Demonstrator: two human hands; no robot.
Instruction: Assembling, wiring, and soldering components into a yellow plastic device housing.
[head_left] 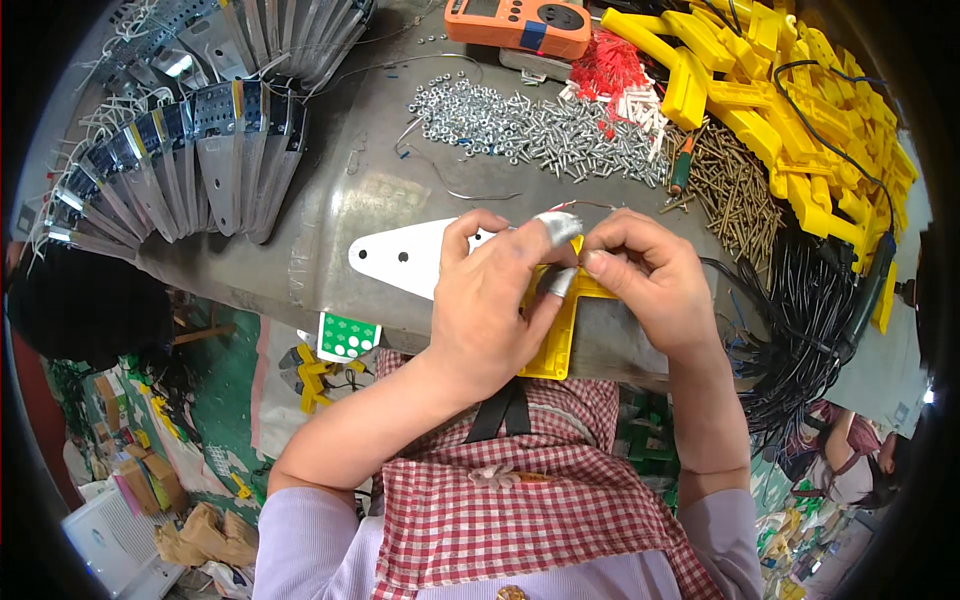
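With both hands, left hand [490, 300] and right hand [645, 280], pinched shut on the yellow plastic angled housing [553, 345] at the grey metal counter's [400, 190] near edge, we should steady it firmly while threading the thin red wire [590, 205].

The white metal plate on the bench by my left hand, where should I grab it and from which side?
Probably by the rounded wide end of the white metal plate, coming from the left. That end lies bare on the grey bench, while the other end runs under the left hand. It lies flat, so pinch its edge.
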